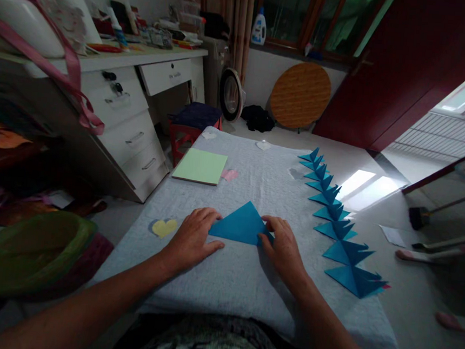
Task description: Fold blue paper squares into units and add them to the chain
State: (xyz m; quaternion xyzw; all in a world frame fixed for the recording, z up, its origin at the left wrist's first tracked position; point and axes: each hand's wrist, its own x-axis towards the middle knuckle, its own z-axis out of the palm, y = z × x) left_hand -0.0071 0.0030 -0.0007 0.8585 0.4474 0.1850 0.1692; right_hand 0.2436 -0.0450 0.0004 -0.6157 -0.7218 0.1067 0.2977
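Observation:
A blue sheet of paper folded into a triangle (241,225) lies on the cloth-covered table in front of me, its peak pointing away. My left hand (197,235) rests at the triangle's left corner, fingertips touching the edge and thumb stretched apart below it. At the right corner, my right hand (280,244) grips the paper between thumb and fingers. A row of folded blue paper pieces (336,227) with pointed tips runs along the table's right side. Farther back on the left sits a stack of pale green square paper (200,166).
The grey tablecloth (243,284) carries heart shapes, one a yellow heart (165,228). A bin with a green liner (26,249) stands at the left. A white desk (116,110), a red stool (182,137) and a round wooden board (300,96) are beyond. Another person's feet (412,256) show at right.

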